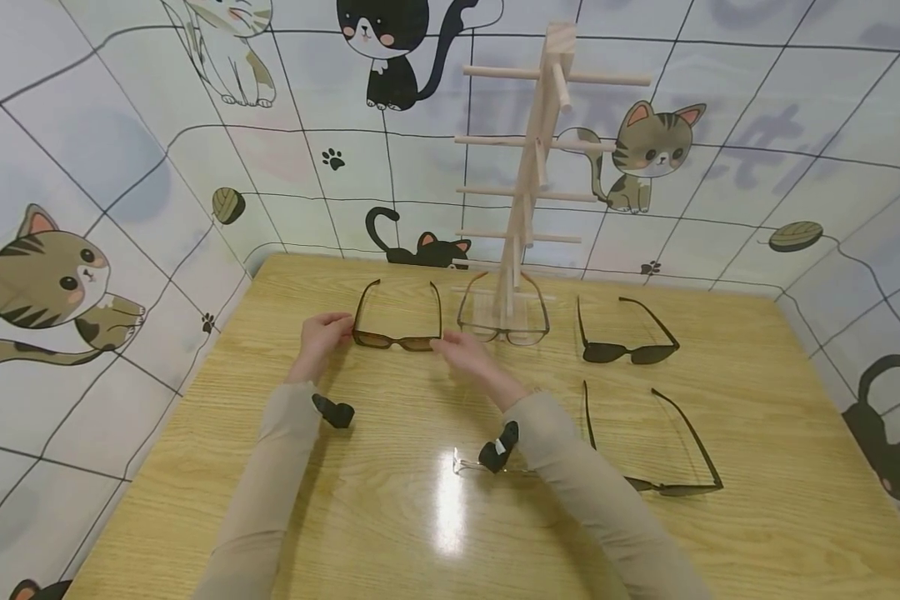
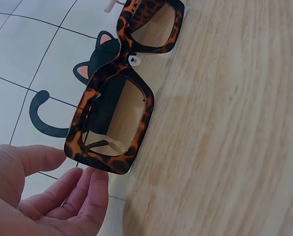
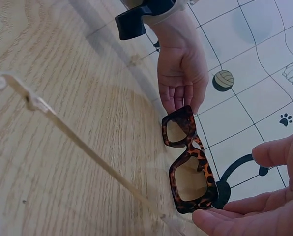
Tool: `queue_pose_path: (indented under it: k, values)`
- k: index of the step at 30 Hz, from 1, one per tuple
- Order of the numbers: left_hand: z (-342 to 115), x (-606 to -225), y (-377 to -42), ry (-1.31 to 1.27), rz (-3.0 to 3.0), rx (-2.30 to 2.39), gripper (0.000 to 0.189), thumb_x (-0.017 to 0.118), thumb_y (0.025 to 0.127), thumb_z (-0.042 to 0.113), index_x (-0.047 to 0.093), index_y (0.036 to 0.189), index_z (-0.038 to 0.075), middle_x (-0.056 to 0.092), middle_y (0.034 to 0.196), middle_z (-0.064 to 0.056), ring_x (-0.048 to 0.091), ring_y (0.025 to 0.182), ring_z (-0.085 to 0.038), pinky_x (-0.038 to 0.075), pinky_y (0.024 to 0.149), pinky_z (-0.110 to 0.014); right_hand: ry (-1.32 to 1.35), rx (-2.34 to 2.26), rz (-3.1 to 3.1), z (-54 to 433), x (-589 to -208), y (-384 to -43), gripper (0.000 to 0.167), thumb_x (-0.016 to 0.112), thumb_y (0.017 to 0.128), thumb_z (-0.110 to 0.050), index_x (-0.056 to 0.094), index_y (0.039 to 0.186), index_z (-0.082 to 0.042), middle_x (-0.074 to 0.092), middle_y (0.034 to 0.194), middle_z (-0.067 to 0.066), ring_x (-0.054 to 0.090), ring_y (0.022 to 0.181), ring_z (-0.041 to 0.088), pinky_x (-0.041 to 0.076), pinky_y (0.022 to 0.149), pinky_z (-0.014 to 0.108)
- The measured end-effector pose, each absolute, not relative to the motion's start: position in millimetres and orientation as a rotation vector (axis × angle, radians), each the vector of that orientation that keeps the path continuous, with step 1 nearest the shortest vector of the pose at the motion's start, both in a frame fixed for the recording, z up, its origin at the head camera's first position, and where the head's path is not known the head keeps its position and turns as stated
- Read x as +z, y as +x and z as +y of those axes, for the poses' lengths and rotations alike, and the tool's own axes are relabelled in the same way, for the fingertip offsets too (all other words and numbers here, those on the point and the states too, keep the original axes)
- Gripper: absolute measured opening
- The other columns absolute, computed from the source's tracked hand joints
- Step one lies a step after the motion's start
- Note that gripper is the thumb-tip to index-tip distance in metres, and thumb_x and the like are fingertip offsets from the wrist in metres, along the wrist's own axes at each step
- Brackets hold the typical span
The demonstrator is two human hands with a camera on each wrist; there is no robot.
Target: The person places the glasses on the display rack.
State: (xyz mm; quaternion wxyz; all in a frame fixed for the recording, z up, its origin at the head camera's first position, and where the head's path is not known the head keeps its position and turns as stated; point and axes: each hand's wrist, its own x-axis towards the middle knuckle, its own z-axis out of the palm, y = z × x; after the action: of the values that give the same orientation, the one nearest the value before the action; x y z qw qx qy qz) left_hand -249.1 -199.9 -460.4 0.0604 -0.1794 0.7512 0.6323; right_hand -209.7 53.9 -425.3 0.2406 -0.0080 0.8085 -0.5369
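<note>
Glasses-wise I'm getting 1 tortoiseshell pair (image 2: 119, 64), 2 black pairs (image 1: 603, 352), 1 thin-rimmed pair (image 1: 525, 337) and 1 clear pair (image 1: 471, 464) that's partly blocked, so 5 total. Also 1 table (image 1: 382, 517), 1 wooden stand (image 1: 534, 129) (pegs bunch up too much to count), 1 left hand (image 1: 321, 340), 1 right hand (image 1: 467, 353), 2 sleeves (image 1: 270, 475) and 2 black wrist cameras (image 1: 334, 412). Plus 7 printed cats (image 1: 397, 62), some cut off, 3 paw prints (image 1: 333, 159) and at least 2 yarn balls (image 1: 228, 205).

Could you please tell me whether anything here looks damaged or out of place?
Nothing stands out. The tortoiseshell glasses between the left hand and right hand look whole, and the farther dark sunglasses rest with arms unfolded. The right sleeve partly hides the nearer dark pair, so I can't judge it.
</note>
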Motion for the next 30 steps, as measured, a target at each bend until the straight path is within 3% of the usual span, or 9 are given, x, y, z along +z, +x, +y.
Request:
queue_pose_path:
  k: [7,13,20,21,23,24,26,28,30]
  values:
    - [-200.8,-459.3,-255.0,-0.56,2.248,1.904,0.038,0.053,0.095,0.013,0.053,0.127,-0.006,0.054,0.12,-0.017,0.056,0.079,-0.007,0.049,0.085,-0.026,0.058,-1.464,2.152,50.1,-418.9,-214.3,0.06,0.047,0.098,-0.033,0.029,0.145,-0.001,0.034,0.146,0.017,0.04,0.129,0.033,0.031,0.107,0.045]
    - [-201.6,-457.7,-256.4,-0.561,2.245,1.854,0.038,0.053,0.095,0.013,0.052,0.128,-0.006,0.051,0.127,-0.02,0.056,0.09,-0.013,0.048,0.088,-0.026,0.089,-1.515,2.135,44.4,-420.5,-216.5,0.06,0.047,0.098,-0.029,0.027,0.145,0.003,0.028,0.149,0.018,0.032,0.133,0.035,0.029,0.108,0.046]
    - [-206.7,-456.2,-254.6,-0.575,2.287,1.793,0.038,0.057,0.093,0.016,0.056,0.126,-0.004,0.051,0.13,-0.018,0.054,0.078,-0.004,0.048,0.08,-0.021,0.156,-1.639,2.062,37.4,-424.1,-216.4,0.054,0.045,0.099,-0.023,0.03,0.143,0.005,0.031,0.147,0.02,0.039,0.129,0.037,0.034,0.106,0.045]
    - [-207.8,-456.0,-254.2,-0.578,2.289,1.787,0.038,0.057,0.093,0.016,0.057,0.125,-0.004,0.051,0.13,-0.018,0.054,0.078,-0.004,0.047,0.08,-0.021,0.17,-1.66,2.055,36.7,-425.8,-217.1,0.052,0.045,0.099,-0.022,0.032,0.142,0.006,0.036,0.144,0.019,0.041,0.127,0.035,0.036,0.105,0.044]
    - [-210.2,-456.0,-253.2,-0.58,2.277,1.786,0.038,0.057,0.093,0.016,0.056,0.126,-0.003,0.051,0.132,-0.017,0.055,0.083,-0.006,0.047,0.081,-0.02,0.198,-1.705,2.033,35.6,-428.7,-218.3,0.046,0.046,0.099,-0.019,0.041,0.136,0.007,0.058,0.116,0.016,0.058,0.102,0.026,0.04,0.101,0.042]
    - [-211.5,-456.1,-252.6,-0.583,2.268,1.786,0.038,0.057,0.093,0.016,0.056,0.127,-0.003,0.05,0.132,-0.017,0.056,0.086,-0.007,0.047,0.081,-0.02,0.212,-1.729,2.015,35.0,-430.2,-219.0,0.043,0.046,0.099,-0.017,0.044,0.133,0.008,0.059,0.1,0.012,0.057,0.089,0.021,0.041,0.1,0.04]
    - [-213.9,-456.8,-251.9,-0.593,2.243,1.8,0.038,0.057,0.094,0.015,0.055,0.127,-0.003,0.05,0.133,-0.017,0.056,0.093,-0.011,0.047,0.083,-0.02,0.24,-1.763,1.99,34.1,-433.1,-220.4,0.039,0.048,0.098,-0.014,0.048,0.13,0.008,0.058,0.092,0.007,0.052,0.078,0.015,0.044,0.097,0.039]
    - [-216.3,-457.8,-251.2,-0.594,2.216,1.812,0.039,0.057,0.094,0.015,0.054,0.129,-0.004,0.048,0.135,-0.017,0.055,0.102,-0.015,0.047,0.085,-0.021,0.252,-1.782,1.957,33.4,-434.5,-221.1,0.038,0.048,0.097,-0.012,0.048,0.129,0.009,0.057,0.093,0.011,0.051,0.078,0.016,0.044,0.096,0.038]
    - [-218.3,-458.6,-250.5,-0.597,2.2,1.818,0.039,0.057,0.094,0.015,0.054,0.128,-0.003,0.048,0.135,-0.017,0.053,0.106,-0.017,0.047,0.085,-0.021,0.255,-1.796,1.929,32.8,-436.1,-221.6,0.041,0.048,0.097,-0.01,0.043,0.132,0.011,0.053,0.123,0.02,0.055,0.102,0.025,0.045,0.097,0.039]
